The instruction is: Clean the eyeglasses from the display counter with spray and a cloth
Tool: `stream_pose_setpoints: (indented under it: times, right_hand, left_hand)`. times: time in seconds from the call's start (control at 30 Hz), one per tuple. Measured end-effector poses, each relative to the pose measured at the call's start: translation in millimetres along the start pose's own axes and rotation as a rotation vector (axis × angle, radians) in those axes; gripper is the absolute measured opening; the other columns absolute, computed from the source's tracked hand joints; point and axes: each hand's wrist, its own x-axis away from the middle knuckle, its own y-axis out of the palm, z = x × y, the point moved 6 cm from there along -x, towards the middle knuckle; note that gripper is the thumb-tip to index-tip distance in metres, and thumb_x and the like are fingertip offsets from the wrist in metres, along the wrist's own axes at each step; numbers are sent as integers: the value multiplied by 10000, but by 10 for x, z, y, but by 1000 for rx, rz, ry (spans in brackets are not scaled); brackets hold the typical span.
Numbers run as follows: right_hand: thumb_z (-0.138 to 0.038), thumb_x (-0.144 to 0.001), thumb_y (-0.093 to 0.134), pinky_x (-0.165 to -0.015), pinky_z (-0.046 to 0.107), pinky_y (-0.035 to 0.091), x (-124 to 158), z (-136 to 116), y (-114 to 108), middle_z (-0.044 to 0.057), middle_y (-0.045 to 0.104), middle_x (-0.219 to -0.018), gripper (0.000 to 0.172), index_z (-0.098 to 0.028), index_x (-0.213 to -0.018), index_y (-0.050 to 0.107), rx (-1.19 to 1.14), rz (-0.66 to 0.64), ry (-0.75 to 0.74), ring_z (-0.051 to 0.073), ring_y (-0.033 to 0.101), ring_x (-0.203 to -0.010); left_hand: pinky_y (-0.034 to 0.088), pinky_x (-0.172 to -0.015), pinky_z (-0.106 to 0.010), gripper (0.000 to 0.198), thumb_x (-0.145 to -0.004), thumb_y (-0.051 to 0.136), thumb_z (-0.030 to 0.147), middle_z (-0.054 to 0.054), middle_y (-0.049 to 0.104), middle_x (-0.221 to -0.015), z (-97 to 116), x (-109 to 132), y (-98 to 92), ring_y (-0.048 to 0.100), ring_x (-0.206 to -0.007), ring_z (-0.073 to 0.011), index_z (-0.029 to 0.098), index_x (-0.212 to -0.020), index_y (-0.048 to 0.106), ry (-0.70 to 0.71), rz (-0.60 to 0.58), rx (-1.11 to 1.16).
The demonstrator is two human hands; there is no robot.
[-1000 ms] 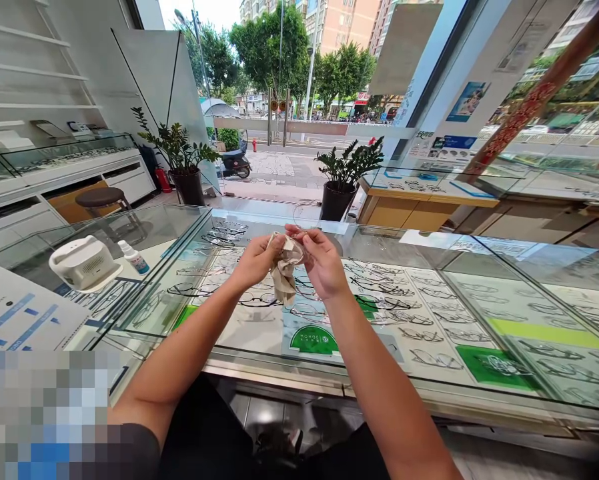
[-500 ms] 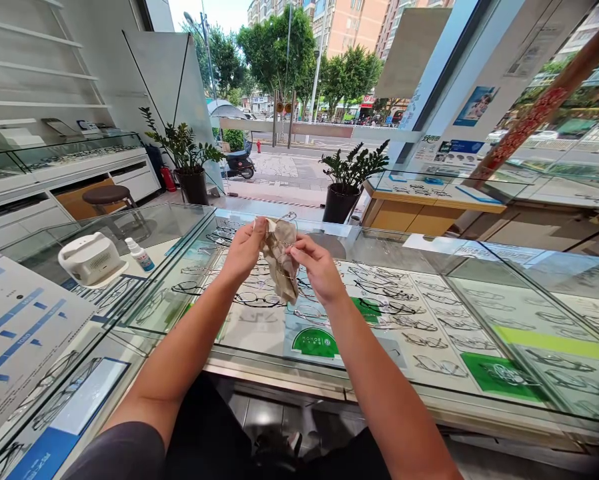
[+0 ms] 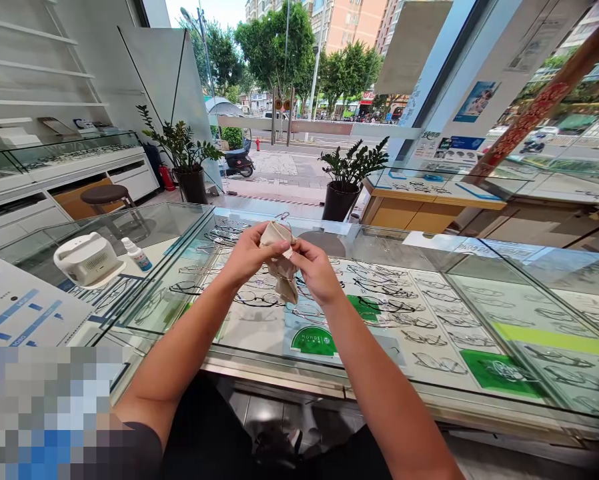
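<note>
Left hand (image 3: 247, 257) gripped a crumpled beige cloth (image 3: 284, 287); right hand (image 3: 322, 271) curled in against its edge, whether clasping anything I couldn't tell. Thin metal-wire eyeglass frame (image 3: 282, 216), mostly covered, poked above the fingers. Below them ran a glass-topped display case (image 3: 279, 378). Leftward stood a white-capped spray bottle (image 3: 137, 255); well beyond, a leafy green plant (image 3: 352, 167).

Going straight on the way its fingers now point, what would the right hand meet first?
Most likely the beige cloth held in the left hand: it lies directly ahead of the right hand, so close that they may touch, though depth is unclear.
</note>
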Motion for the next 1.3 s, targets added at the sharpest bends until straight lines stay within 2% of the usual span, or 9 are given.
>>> stream_pose_setpoints:
  times: [0.23,0.33,0.43,0.57,0.67,0.77,0.93,1.17,1.3]
  right_hand:
    - [-507,-844,814,-708,318,373,-2,-6,10,-23,528,-749,321,-239,-766,655,53,-11,-2,170,441,-749]
    - [-498,-861,816,-726,319,389,-11,-7,-50,-12,575,-799,290,-240,-807,693,7,12,-18,173,470,-769]
    - [-515,-881,811,-719,320,399,-15,-13,-90,-3,599,-832,282,-250,-844,722,20,16,-39,179,485,-777]
    - [-541,-885,808,-733,329,417,-15,-28,-65,0,589,-821,315,-250,-819,707,67,-3,-46,187,485,-779]
    - [-517,-882,805,-827,354,459,-14,-59,-36,24,650,-916,305,-247,-786,701,95,-2,-72,218,546,-883]
    - [-464,-883,790,-903,369,470,-14,-77,-19,33,676,-1023,240,-245,-810,721,100,-12,-75,231,574,-967]
    - [-409,-887,780,-908,366,452,-1,-112,-5,9,598,-951,160,-250,-880,760,162,-33,-68,211,550,-935]
    - [-495,-880,805,-868,370,456,11,-63,61,8,631,-933,250,-258,-925,742,136,-86,-30,211,544,-894]
    - [-488,-893,791,-839,355,443,17,-67,74,9,638,-905,279,-238,-836,683,144,-84,-50,197,554,-869]
  left_hand:
    - [491,-641,-237,556,-612,1022,528,-23,730,-791,-86,-3,-22,615,-675,-134,148,-943,786,-20,41,-1]
    - [532,-695,-259,583,-719,945,632,-64,770,-858,-57,-3,7,661,-732,-158,144,-1004,800,-24,-41,42]
    - [525,-667,-257,582,-809,857,692,-74,770,-838,-33,-3,3,648,-698,-149,139,-984,812,-44,-80,68]
    - [517,-656,-255,522,-717,964,588,-77,788,-843,-29,-1,-7,663,-698,-153,135,-927,813,-50,-47,40]
    - [542,-681,-271,568,-636,1017,536,-105,816,-912,-47,9,15,700,-743,-180,131,-974,807,-46,-12,41]
    - [543,-670,-272,568,-629,1022,506,-96,808,-902,-59,25,24,691,-719,-174,135,-987,783,-24,35,35]
    - [519,-636,-251,538,-611,1029,470,-25,745,-785,-55,49,25,646,-663,-144,155,-922,722,17,88,13]
    - [431,-579,-227,532,-698,965,591,17,640,-670,26,94,14,529,-595,-100,169,-771,648,122,200,-61]
    - [416,-571,-229,561,-798,873,676,12,615,-656,37,56,-24,515,-585,-98,165,-759,646,138,163,-57]
